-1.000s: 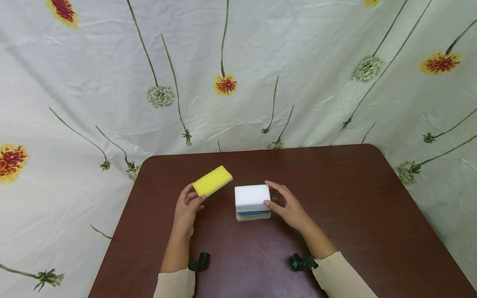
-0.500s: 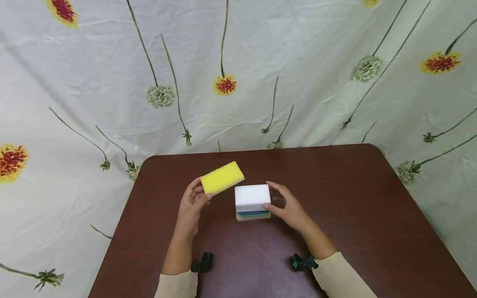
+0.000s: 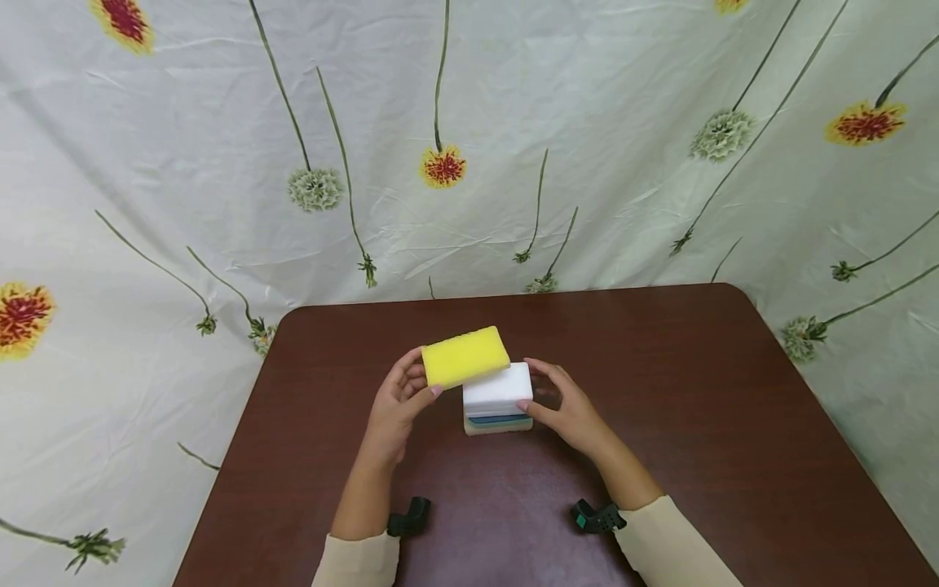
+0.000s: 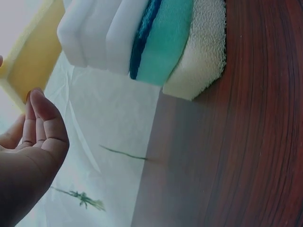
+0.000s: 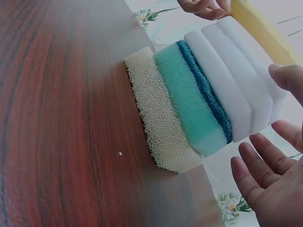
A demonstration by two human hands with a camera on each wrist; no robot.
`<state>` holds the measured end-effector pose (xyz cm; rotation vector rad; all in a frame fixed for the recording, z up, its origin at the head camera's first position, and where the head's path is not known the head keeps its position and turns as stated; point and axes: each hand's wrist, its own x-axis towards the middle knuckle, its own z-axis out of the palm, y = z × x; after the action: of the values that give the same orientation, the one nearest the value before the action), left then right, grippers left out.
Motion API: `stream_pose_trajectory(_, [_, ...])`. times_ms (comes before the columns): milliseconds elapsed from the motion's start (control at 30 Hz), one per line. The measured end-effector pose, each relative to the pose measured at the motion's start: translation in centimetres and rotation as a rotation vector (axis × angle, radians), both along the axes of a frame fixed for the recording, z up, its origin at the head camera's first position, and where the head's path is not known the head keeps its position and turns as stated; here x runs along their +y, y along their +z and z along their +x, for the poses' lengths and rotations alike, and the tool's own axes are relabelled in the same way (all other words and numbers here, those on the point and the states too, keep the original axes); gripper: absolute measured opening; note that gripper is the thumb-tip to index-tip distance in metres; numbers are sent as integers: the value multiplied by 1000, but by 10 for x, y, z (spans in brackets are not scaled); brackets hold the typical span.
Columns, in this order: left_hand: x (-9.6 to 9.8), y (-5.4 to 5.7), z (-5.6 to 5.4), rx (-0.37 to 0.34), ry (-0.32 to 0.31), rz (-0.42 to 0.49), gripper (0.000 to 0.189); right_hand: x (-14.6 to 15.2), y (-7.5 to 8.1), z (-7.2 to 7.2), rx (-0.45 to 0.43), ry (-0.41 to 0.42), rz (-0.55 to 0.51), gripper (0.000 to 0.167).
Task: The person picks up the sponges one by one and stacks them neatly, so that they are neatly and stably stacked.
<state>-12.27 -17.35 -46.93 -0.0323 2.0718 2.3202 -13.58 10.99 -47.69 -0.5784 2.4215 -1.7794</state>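
Observation:
My left hand (image 3: 396, 406) pinches a yellow sponge (image 3: 465, 357) by its left end, thumb in front and fingers behind. The sponge is tilted and overlaps the back left part of a stack in the head view. White sponge blocks (image 3: 499, 395) form the top of this stack. Below them lies a teal sponge (image 5: 187, 94) with a dark blue scouring layer, and at the bottom a cream, coarse-pored sponge (image 5: 154, 109). My right hand (image 3: 570, 410) holds the top white block at its right end between thumb and forefinger; its other fingers are spread beside the stack.
The stack stands on a dark reddish-brown table (image 3: 660, 367) with rounded far corners. A white cloth (image 3: 623, 163) printed with flowers hangs behind it. Each wrist wears a black strap (image 3: 597, 517).
My left hand has carried the yellow sponge rightward, from beside the stack to over its back left part. The right hand and the stack have hardly moved.

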Motion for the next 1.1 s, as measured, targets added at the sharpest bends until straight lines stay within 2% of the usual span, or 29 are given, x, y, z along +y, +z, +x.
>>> stream_pose_trajectory(200, [6,0,-2,3,-41,-24,66,3,-27,-12,15,-5,-5,68])
stream_pose_trajectory(533, [16,-3,-3,-9,-101,-31,66,6,-27,-11,5,15,-18,64])
stream_pose_trajectory(767, [18,-9,-4,17,-134,-42,67,6,-29,-12,3,9,2,66])
stream_pose_trajectory(1100, [20,-12,-5,14,-146,-68,69,6,-31,-12,-7,7,12,66])
